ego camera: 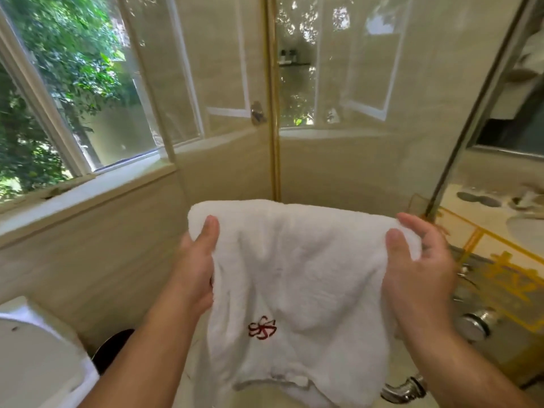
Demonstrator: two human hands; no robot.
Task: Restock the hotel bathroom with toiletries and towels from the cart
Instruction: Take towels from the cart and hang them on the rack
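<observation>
Towel [294,275] pinched by both hands, fingers hidden behind, bar unseen

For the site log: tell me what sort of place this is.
Most likely a hotel bathroom: a toilet at lower left, a brass-framed glass shower enclosure ahead, and a white towel embroidered with a red emblem.

Bathroom, hotel-type. Evidence: brass-framed glass shower enclosure [223,83] beyond both hands; small bottles [290,55] on its shelf; toilet [38,348] below and left of the left hand [194,266]; sink [527,234] in a bench [500,216] right of the right hand [421,266]; white embroidered towel [294,275] held in both hands.
</observation>
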